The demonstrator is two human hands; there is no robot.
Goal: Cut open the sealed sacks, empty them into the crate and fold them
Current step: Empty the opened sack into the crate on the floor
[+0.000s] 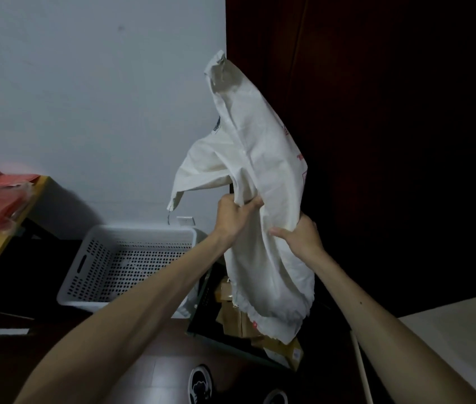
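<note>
Sack (260,158) upended, mouth hanging below both grips over dark crate (204,295) | left grip (238,212) and right grip (301,234) clench its bunched middle | risk: mouth near crate's rim, a shake could toss parcels (231,316) onto floor (158,368)

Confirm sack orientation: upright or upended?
Upended. Left hand and right hand grip the sack mid-body; its frayed open end hangs down over the dark crate holding parcels.
</note>
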